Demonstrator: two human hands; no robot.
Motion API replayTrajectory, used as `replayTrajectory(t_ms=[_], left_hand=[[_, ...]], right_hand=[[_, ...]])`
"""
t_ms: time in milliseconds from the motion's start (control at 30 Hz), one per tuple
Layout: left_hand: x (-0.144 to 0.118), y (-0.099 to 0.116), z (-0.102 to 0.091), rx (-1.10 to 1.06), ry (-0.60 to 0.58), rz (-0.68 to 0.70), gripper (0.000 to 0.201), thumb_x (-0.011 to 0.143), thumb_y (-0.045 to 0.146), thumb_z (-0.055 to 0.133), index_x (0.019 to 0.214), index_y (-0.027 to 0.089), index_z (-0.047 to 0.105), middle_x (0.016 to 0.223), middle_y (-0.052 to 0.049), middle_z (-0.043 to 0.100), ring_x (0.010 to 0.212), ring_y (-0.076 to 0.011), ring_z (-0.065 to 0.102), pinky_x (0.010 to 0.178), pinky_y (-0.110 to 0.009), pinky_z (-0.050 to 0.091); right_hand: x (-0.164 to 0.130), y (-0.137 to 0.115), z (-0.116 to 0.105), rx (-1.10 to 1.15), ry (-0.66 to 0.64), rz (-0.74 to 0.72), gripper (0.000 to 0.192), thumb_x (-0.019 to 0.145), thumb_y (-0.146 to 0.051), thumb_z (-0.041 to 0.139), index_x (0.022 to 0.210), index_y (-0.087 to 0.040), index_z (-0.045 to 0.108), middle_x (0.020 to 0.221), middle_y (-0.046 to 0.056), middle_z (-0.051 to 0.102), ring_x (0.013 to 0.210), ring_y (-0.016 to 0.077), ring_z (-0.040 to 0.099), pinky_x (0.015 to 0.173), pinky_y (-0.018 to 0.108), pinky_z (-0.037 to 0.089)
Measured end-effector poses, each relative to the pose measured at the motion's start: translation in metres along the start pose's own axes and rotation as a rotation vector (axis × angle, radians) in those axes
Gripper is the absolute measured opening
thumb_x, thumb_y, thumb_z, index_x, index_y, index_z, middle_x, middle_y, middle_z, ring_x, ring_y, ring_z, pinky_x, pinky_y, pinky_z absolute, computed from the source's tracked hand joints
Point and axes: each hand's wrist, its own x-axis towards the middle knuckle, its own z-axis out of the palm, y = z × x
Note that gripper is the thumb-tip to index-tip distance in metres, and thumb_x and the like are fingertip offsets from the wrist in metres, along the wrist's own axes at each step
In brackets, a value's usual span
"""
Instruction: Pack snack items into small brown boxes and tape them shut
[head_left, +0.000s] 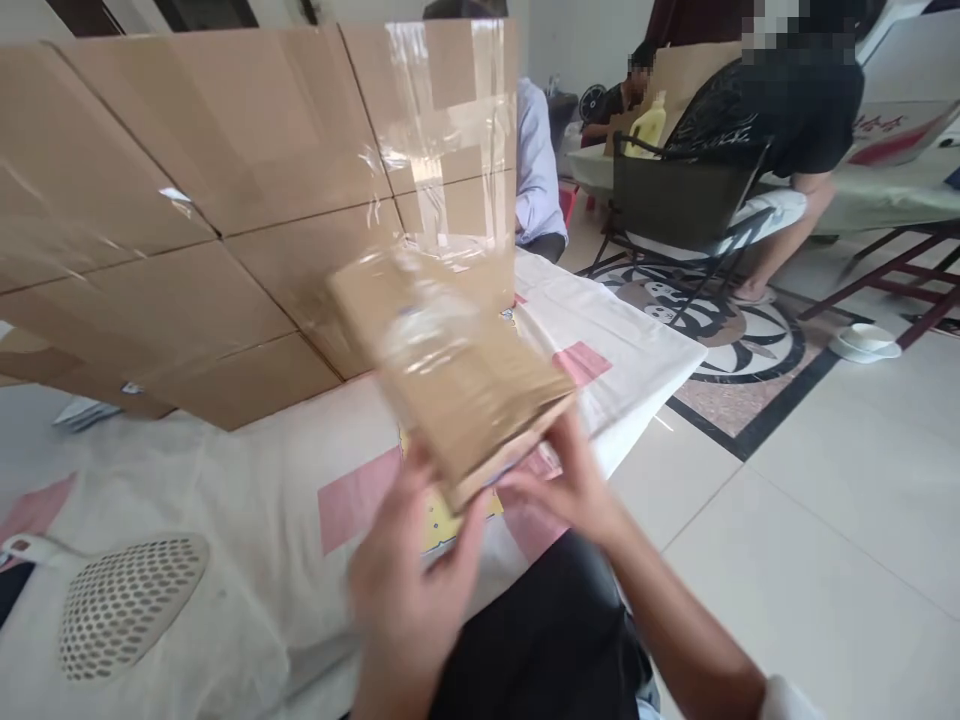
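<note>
- Two hands hold one flat cardboard packet [450, 375], blurred and tilted, its near edge low and its far end raised; glossy clear film covers its upper face
- Left hand [409, 600]: fingers closed on the packet's near left corner, thumb on the edge
- Right hand [570, 485]: fingers pinched on the near right edge, just beside the left hand; both hands clamp the same packet
- Beyond the hands: a large flattened cardboard sheet [202, 230] with taped seams stands tilted, and a strip of clear tape [450, 130] rises above the packet
- Beneath the hands: a white cloth [247, 500] with pink patches
- Left of the left hand, well apart: a perforated white fan [124, 605] lying on the cloth
- Far beyond the right hand: a seated person [787, 110] on a dark folding chair [682, 200], and a yellow bottle [649, 125] near it
</note>
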Motion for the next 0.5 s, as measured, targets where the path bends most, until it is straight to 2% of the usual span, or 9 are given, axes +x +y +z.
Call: replayTrajectory(t_ms=[33, 100, 167, 233, 300, 367, 400, 433, 500], left_hand=[[0.010, 0.021, 0.027, -0.076, -0.090, 0.075, 0.066, 0.086, 0.029, 0.078, 0.146, 0.032, 0.051, 0.126, -0.009, 0.072, 0.107, -0.0288, 0.074, 0.089, -0.044, 0.068], [0.021, 0.056, 0.086, -0.222, -0.202, 0.134, 0.060, 0.095, 0.027, 0.067, 0.150, 0.027, 0.044, 0.142, -0.011, 0.064, 0.123, -0.0292, 0.068, 0.095, -0.041, 0.067], [0.022, 0.078, 0.145, -0.348, -0.285, 0.098, 0.062, 0.099, 0.025, 0.060, 0.155, 0.027, 0.034, 0.152, -0.013, 0.055, 0.131, -0.0285, 0.063, 0.101, -0.041, 0.063], [0.019, 0.089, 0.198, -0.414, -0.361, 0.043, 0.065, 0.098, 0.021, 0.059, 0.157, 0.026, 0.030, 0.154, -0.014, 0.052, 0.134, -0.0285, 0.060, 0.104, -0.042, 0.062], [0.018, 0.094, 0.236, -0.411, -0.416, 0.039, 0.062, 0.097, 0.017, 0.058, 0.155, 0.025, 0.035, 0.154, -0.016, 0.052, 0.135, -0.0298, 0.059, 0.105, -0.043, 0.061], [0.021, 0.096, 0.253, -0.368, -0.432, 0.054, 0.060, 0.096, 0.010, 0.056, 0.152, 0.021, 0.039, 0.152, -0.019, 0.053, 0.133, -0.0300, 0.061, 0.103, -0.039, 0.063], [0.023, 0.097, 0.254, -0.345, -0.430, 0.059, 0.060, 0.095, 0.007, 0.054, 0.152, 0.019, 0.039, 0.152, -0.020, 0.054, 0.132, -0.0294, 0.062, 0.101, -0.036, 0.063], [0.025, 0.097, 0.248, -0.327, -0.423, 0.061, 0.061, 0.095, 0.004, 0.053, 0.153, 0.018, 0.039, 0.151, -0.020, 0.054, 0.131, -0.0285, 0.063, 0.100, -0.033, 0.064], [0.025, 0.089, 0.221, -0.309, -0.399, 0.068, 0.063, 0.094, 0.006, 0.054, 0.154, 0.018, 0.038, 0.150, -0.018, 0.056, 0.129, -0.0264, 0.064, 0.099, -0.030, 0.064]], right_hand=[[0.001, 0.007, -0.035, -0.020, 0.072, 0.009, 0.070, 0.083, -0.039, 0.081, 0.138, -0.037, 0.039, 0.123, 0.012, 0.069, 0.108, 0.0311, 0.071, 0.087, 0.044, 0.061], [0.004, 0.026, -0.101, -0.075, 0.199, 0.055, 0.080, 0.076, -0.045, 0.086, 0.134, -0.031, 0.033, 0.109, 0.012, 0.071, 0.092, 0.0293, 0.073, 0.077, 0.043, 0.061], [0.005, 0.053, -0.156, -0.190, 0.248, 0.133, 0.085, 0.070, -0.053, 0.088, 0.131, -0.028, 0.034, 0.106, 0.013, 0.070, 0.093, 0.0308, 0.072, 0.079, 0.045, 0.061], [0.005, 0.082, -0.195, -0.273, 0.227, 0.202, 0.087, 0.067, -0.058, 0.088, 0.129, -0.026, 0.034, 0.106, 0.015, 0.070, 0.094, 0.0321, 0.072, 0.081, 0.047, 0.061], [0.009, 0.112, -0.221, -0.322, 0.207, 0.227, 0.086, 0.068, -0.062, 0.086, 0.126, -0.025, 0.034, 0.111, 0.018, 0.068, 0.099, 0.0330, 0.072, 0.085, 0.048, 0.060], [0.028, 0.137, -0.234, -0.384, 0.200, 0.222, 0.085, 0.069, -0.065, 0.083, 0.124, -0.024, 0.034, 0.117, 0.020, 0.066, 0.105, 0.0341, 0.070, 0.087, 0.049, 0.060], [0.046, 0.147, -0.236, -0.452, 0.176, 0.234, 0.084, 0.071, -0.065, 0.081, 0.125, -0.023, 0.033, 0.120, 0.022, 0.064, 0.108, 0.0343, 0.069, 0.087, 0.049, 0.060], [0.070, 0.156, -0.234, -0.544, 0.138, 0.259, 0.083, 0.074, -0.063, 0.079, 0.127, -0.020, 0.033, 0.123, 0.025, 0.062, 0.112, 0.0343, 0.068, 0.088, 0.048, 0.059], [0.133, 0.169, -0.222, -0.778, 0.019, 0.341, 0.079, 0.082, -0.054, 0.074, 0.135, -0.011, 0.032, 0.131, 0.031, 0.057, 0.122, 0.0331, 0.063, 0.093, 0.043, 0.057]])
